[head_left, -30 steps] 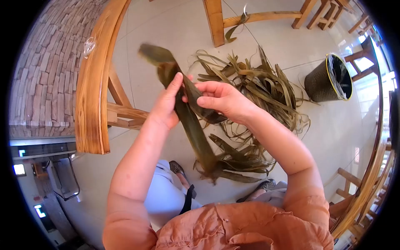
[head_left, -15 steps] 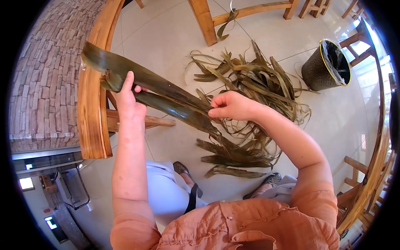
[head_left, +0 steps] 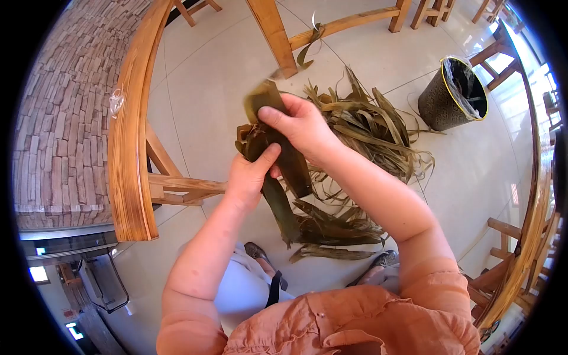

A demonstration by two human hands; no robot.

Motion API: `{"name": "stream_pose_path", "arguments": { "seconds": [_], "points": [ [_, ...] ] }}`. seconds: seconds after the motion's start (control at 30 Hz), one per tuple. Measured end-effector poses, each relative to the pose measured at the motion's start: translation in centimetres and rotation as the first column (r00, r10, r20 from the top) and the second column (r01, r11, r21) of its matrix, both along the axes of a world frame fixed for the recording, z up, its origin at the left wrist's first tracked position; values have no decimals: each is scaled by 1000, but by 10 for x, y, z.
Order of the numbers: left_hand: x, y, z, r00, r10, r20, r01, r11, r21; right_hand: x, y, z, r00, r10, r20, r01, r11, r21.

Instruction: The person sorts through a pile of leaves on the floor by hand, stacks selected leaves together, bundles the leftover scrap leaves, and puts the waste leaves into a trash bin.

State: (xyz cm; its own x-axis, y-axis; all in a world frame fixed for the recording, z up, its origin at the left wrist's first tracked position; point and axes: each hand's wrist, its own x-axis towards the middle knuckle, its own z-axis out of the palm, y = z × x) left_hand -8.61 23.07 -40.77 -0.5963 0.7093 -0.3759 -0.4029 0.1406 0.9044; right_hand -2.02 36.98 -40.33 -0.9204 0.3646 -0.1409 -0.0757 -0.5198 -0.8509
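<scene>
Long, broad olive-brown leaves [head_left: 293, 168] are in front of me, held by both hands. My left hand [head_left: 248, 177] is closed on the leaves near a folded, crumpled bundle of leaf ends [head_left: 251, 140], thumb on top. Higher up, my right hand [head_left: 305, 127] grips the upper part of a broad leaf, its thumb pressed flat against it. The top of this leaf is blurred. Another long leaf [head_left: 279, 210] hangs below my left hand toward the floor. Beyond and beneath lies a heap of dry leaf strips [head_left: 376, 130], with more leaves [head_left: 337, 228] near my feet.
A dark patterned bin [head_left: 447, 97] with a yellow rim and plastic liner stands at the right. To the left is a wooden bench [head_left: 133, 171] with a clear plastic scrap [head_left: 116, 102] on it. Wooden table legs [head_left: 275, 35] rise ahead, and wooden furniture [head_left: 515, 266] lines the right side.
My right hand has moved up and left from the lower leaf ends to the top of the leaf. My left hand has come right and lower, bringing the leaves closer to upright.
</scene>
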Motion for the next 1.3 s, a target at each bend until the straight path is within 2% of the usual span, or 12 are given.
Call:
{"name": "stream_pose_path", "arguments": {
  "seconds": [0.03, 0.1, 0.13, 0.23, 0.3, 0.37, 0.5, 0.67, 0.77, 1.07, 1.2, 1.3],
  "points": [
    [-3, 1, 2, 998, 27, 62, -29, 999, 27, 4, -1, 10, 996, -84, -14, 83, 993, -86],
    [-13, 1, 5, 978, 89, 187, -104, 992, 74, 1, 7, -2, 969, -239, -57, 241, 970, 24],
    [-22, 0, 7, 970, 147, 194, -168, 981, 95, 4, 10, -1, 976, -211, -60, 213, 976, 34],
    [-44, -5, 3, 917, 227, 327, -292, 942, 165, 22, -2, 17, 981, 139, 139, -150, 986, 73],
    [-35, -4, 4, 938, 149, 314, -217, 957, 192, 19, -20, -3, 945, 252, 209, -284, 949, 140],
    [-26, 0, 5, 945, 63, 321, -139, 966, 220, 14, -33, -14, 942, 236, 240, -278, 947, 162],
    [-22, -1, 5, 940, -35, 340, -66, 957, 282, 8, -37, -16, 943, 222, 247, -203, 974, -100],
    [-22, -6, -1, 979, -120, 166, 53, 931, 361, 8, -37, -18, 935, 210, 286, -215, 977, -15],
    [-19, -2, 3, 995, -85, 42, 74, 972, 223, 7, -41, -23, 959, 136, 249, -181, 969, 167],
    [-21, -3, 10, 935, -132, 330, 13, 940, 340, 7, -37, -28, 965, 121, 231, -203, 905, 374],
    [-26, -1, 1, 946, 50, 321, -159, 934, 321, 8, -30, -27, 949, 114, 295, -231, 887, 400],
    [-32, -2, 5, 937, 210, 279, -285, 923, 260, 10, -24, -32, 980, -92, 178, 10, 910, 415]
  ]
}}
